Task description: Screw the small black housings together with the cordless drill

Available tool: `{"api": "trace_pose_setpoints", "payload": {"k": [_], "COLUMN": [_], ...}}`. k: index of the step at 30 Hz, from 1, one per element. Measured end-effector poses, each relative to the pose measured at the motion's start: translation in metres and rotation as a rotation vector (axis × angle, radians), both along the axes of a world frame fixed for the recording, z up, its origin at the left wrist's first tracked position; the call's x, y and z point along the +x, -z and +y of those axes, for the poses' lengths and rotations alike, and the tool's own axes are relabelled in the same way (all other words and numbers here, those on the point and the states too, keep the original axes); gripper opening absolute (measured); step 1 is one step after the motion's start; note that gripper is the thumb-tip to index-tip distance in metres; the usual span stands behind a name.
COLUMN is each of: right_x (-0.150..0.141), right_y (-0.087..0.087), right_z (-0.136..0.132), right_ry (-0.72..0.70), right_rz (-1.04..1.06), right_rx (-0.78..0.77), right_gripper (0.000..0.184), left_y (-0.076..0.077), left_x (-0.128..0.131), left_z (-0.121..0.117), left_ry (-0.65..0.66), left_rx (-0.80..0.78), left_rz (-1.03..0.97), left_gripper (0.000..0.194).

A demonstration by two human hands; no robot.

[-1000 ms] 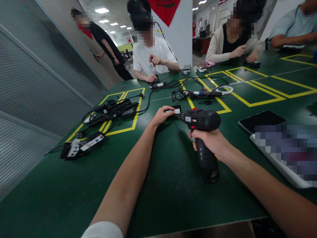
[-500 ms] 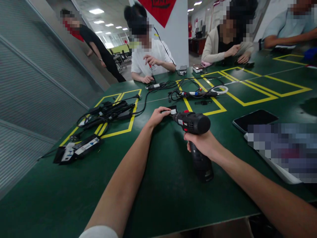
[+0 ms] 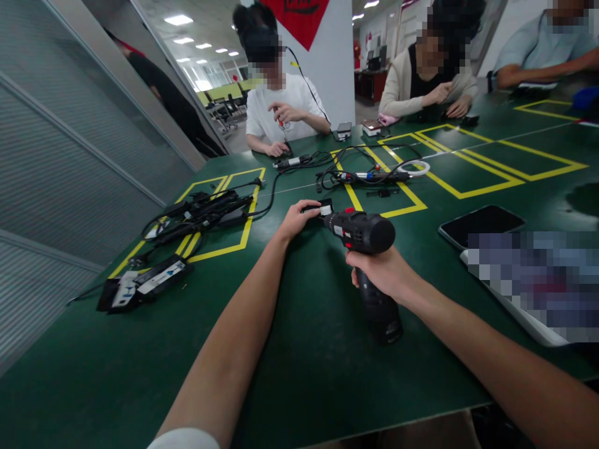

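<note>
My right hand point(image 3: 374, 265) is closed round the handle of a black cordless drill point(image 3: 362, 231) with red details. The drill's chuck points forward and left, close to a small black piece with a white part point(image 3: 325, 211) lying on the green table point(image 3: 299, 349). Fingers of my left hand point(image 3: 302, 218) press on that black-and-white piece and hold it against the table from the left. Whether the drill's bit touches the piece is hidden behind the chuck.
Left lie bundled black cables point(image 3: 206, 212) and a black adapter point(image 3: 161, 274). Ahead are corded tools point(image 3: 369, 177) and a white ring point(image 3: 414, 168). A phone point(image 3: 482, 226) lies to the right. Across the table sit several people, one in a white shirt point(image 3: 285, 118).
My hands, the drill and the piece stay almost the same, with a slight shift of the view. The person in black at the back left has moved left behind the partition.
</note>
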State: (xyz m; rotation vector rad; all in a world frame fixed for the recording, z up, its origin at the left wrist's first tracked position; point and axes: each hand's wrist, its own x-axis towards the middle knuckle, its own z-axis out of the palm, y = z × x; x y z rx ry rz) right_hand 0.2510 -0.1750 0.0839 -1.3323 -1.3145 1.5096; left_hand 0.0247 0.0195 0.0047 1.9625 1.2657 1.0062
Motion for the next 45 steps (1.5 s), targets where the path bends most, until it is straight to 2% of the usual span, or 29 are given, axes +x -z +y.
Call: {"api": "trace_pose_setpoints", "payload": {"k": [11, 23, 33, 45], "right_x": [-0.0014, -0.0011, 0.0000, -0.0016], "right_y": [0.0014, -0.0032, 0.0057, 0.0047], "right_z": [0.0006, -0.0014, 0.0016, 0.0020], "right_ry": [0.012, 0.007, -0.014, 0.007], "right_rz": [0.057, 0.008, 0.022, 0.011], "right_rx": [0.008, -0.006, 0.025, 0.023], "right_gripper": [0.008, 0.006, 0.005, 0.004], "left_y": [0.0042, 0.0024, 0.0027, 0.0043], "left_x": [-0.0013, -0.0016, -0.0008, -0.0016], "left_z": [0.0041, 0.0040, 0.0034, 0.0043], "left_ry": [-0.013, -0.014, -0.019, -0.004], "left_rx": [-0.030, -0.035, -0.038, -0.037], "left_rz": [-0.036, -0.042, -0.060, -0.067], "left_gripper": [0.036, 0.036, 0.035, 0.035]}}
